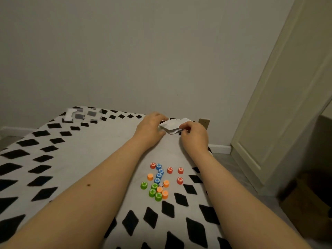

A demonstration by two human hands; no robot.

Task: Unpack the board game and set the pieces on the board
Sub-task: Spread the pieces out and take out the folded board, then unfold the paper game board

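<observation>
Fingers [183, 127] of both hands pinch the folded board [170, 125] at the bed's [71, 150] far edge — left hand [149, 130] on its left side, right hand [195, 135] on its right — pieces [159, 180] lying nearer, between the forearms.

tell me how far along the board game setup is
Done: the coloured round pieces and a small die lie loose on the patterned cloth. In hand: the left hand and right hand hold a folded white sheet, likely the board, not yet spread. Left: open it and place the pieces on it.
</observation>
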